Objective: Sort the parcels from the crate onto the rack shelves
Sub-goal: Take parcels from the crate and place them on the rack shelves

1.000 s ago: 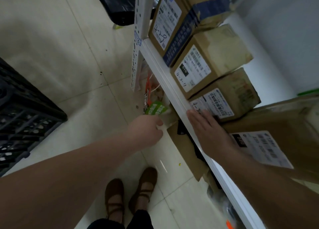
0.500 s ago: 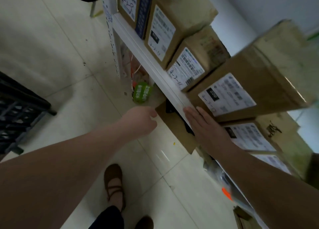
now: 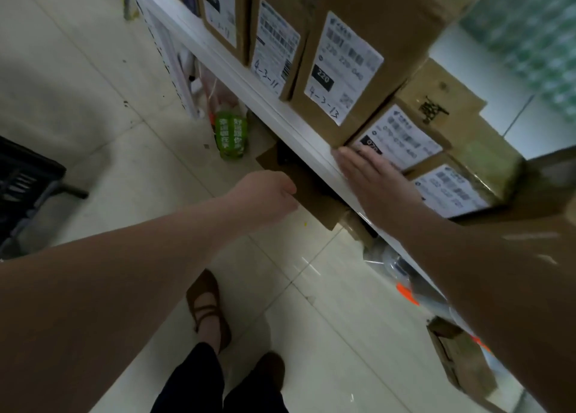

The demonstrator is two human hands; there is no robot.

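Parcels [image 3: 402, 32] in brown cardboard stand packed side by side on the white rack shelf [image 3: 265, 101], which runs across my view from eleven o'clock down towards four o'clock. Each one faces me with a white shipping label; I can read the handwriting "4-3-11" on one box [image 3: 274, 48] and "4-3-13" on its neighbour [image 3: 346, 63], just at its three o'clock.

The right hand [image 3: 371, 182] lies flat against the front of the next parcel [image 3: 402, 138], its fingers [image 3: 349, 160] straight and together, with the tips reaching the lower corner of the "4-3-13" box at the shelf's front edge.

The left hand [image 3: 265, 194] sits below the shelf edge, at nine o'clock from the right hand. Its fingers [image 3: 288, 189] are curled against the edge of a brown cardboard piece [image 3: 311, 200] that pokes out from under the shelf. I cannot tell whether they pinch it or only touch it.

A green packet [image 3: 232, 132] with white print stands under the shelf at twelve o'clock from the left hand. The black crate [image 3: 25, 188] is on the tiled floor [image 3: 109, 132] at nine o'clock, well apart from both hands. Two brown shoes [image 3: 208, 306] show at six o'clock.
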